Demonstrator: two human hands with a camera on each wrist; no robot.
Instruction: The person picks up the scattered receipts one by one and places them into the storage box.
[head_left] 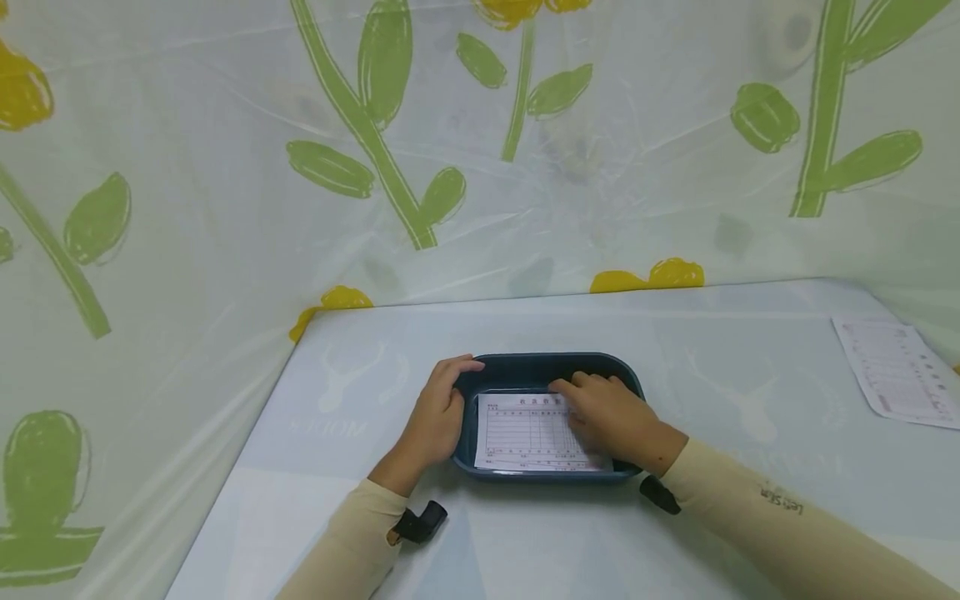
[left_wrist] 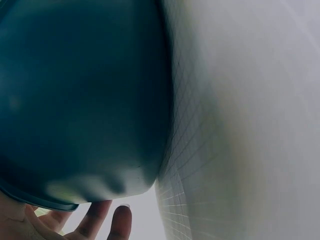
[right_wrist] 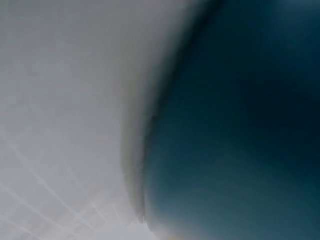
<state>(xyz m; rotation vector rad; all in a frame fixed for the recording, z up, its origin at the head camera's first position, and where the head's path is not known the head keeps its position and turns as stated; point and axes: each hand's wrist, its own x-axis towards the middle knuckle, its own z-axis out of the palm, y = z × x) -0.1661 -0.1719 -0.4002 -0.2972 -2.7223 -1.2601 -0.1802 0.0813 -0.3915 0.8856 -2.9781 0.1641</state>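
A dark blue-green tray [head_left: 555,363] with raised walls and rounded corners stands on the table. A white printed form [head_left: 517,429] lies inside it. My left hand [head_left: 438,417] holds the tray's left end, with fingers at the rim near the far left corner. In the left wrist view, fingers [left_wrist: 120,222] show past the tray's outer wall [left_wrist: 85,110]. My right hand [head_left: 611,417] reaches over the right end into the tray, fingers bent over the form's right part. Whether they pinch the paper is hidden. Only the tray's blurred outer side [right_wrist: 225,130] shows in the right wrist view.
Another printed sheet [head_left: 900,371] lies at the table's right edge. The pale table [head_left: 345,467] has faint deer-head prints. Behind and to the left hangs a white curtain [head_left: 225,208] with green leaves and yellow flowers. Dark wrist cameras [head_left: 423,522] sit under both beige sleeves [head_left: 780,508].
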